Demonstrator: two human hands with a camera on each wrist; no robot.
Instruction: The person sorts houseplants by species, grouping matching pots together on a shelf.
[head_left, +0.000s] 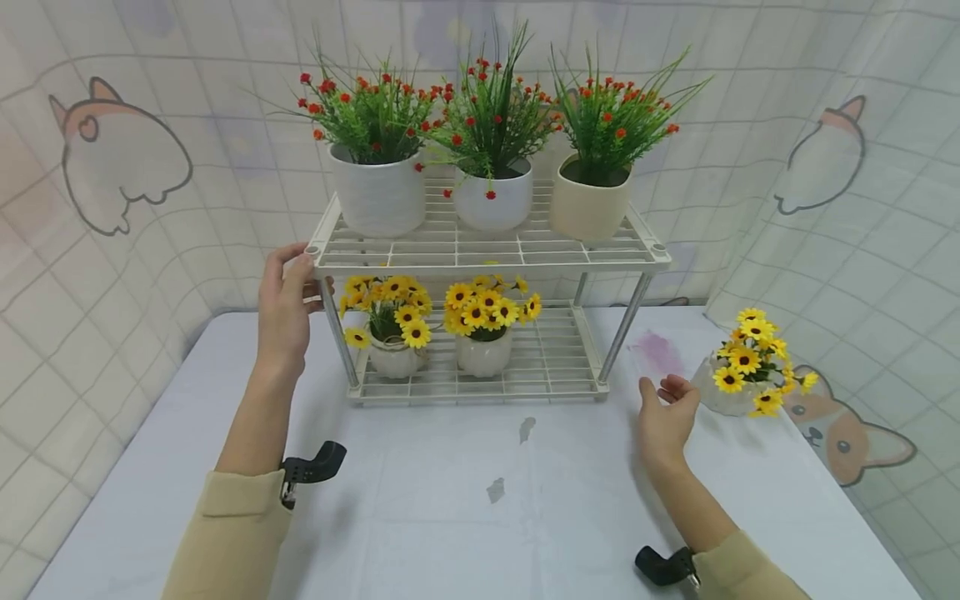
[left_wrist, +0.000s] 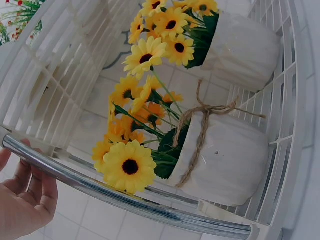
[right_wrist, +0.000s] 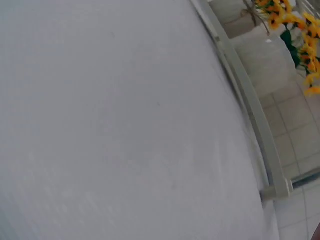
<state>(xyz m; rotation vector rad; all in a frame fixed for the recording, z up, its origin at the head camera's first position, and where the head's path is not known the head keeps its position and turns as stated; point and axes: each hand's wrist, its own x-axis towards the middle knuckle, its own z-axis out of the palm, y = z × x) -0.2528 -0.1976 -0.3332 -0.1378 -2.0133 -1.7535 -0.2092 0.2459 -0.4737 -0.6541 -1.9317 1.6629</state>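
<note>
My left hand grips the top left front corner of a white two-tier wire rack, thumb in front and fingers behind the metal post. On the lower tier stand two whitish pots of yellow daisy-like flowers, a left pot tied with twine and a middle pot. My right hand is low over the table on the right, fingers loosely bent and holding nothing. Its fingertips are right at the side of a third pot of yellow flowers, which leans to the right.
Along the upper tier stand a left white pot, a middle white pot and a cream pot, all with red flowers and tall grass. A white cloth covers the table. Behind and beside it hangs a checked curtain.
</note>
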